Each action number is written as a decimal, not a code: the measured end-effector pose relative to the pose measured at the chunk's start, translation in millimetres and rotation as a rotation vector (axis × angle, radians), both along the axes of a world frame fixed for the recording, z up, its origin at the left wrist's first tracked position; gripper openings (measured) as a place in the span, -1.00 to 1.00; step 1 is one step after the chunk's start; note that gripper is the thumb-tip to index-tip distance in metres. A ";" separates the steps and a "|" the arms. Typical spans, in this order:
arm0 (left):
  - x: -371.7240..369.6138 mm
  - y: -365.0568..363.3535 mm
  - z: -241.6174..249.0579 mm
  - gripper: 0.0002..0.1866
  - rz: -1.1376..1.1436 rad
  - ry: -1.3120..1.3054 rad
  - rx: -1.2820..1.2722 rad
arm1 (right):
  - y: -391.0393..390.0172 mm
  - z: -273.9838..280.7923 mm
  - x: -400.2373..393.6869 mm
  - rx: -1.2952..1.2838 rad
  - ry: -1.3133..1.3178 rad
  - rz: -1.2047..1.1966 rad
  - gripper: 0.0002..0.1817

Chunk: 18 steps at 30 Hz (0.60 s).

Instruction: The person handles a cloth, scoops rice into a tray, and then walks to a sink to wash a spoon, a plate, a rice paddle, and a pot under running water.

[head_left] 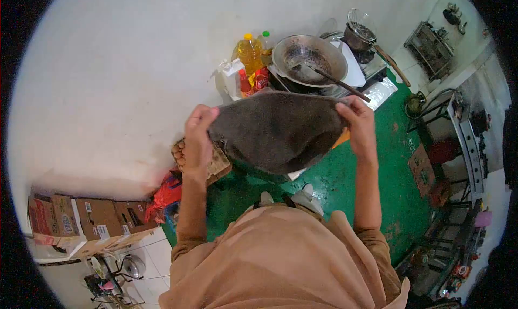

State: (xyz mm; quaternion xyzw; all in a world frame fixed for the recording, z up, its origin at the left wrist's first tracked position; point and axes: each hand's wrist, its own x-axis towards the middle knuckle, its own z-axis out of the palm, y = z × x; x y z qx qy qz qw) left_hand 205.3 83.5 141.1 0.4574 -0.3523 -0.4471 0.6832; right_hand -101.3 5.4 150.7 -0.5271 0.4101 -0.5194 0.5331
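Observation:
A dark grey-brown cloth (278, 128) is stretched between my two hands in front of my body, sagging in a rounded shape. My left hand (199, 126) pinches its left corner, thumb on top. At the opposite corner, my right hand (358, 120) grips the edge between thumb and fingers. Just beyond the cloth, a large wok (309, 58) rests on the stove, with a long-handled spatula (334, 79) lying in it. Whatever lies directly under the cloth is hidden.
Left of the wok stand a yellow oil bottle (249, 54) and a red sauce bottle (245, 83). Eggs (179, 153) sit near my left forearm. Cardboard boxes (94, 220) line the left wall. A metal rack (467, 141) stands right, on the green floor (377, 163).

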 end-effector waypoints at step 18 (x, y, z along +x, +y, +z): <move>-64.9 -26.9 33.9 -0.58 -0.194 -1.014 -0.339 | 12.0 20.2 40.4 -0.289 0.383 0.396 -0.78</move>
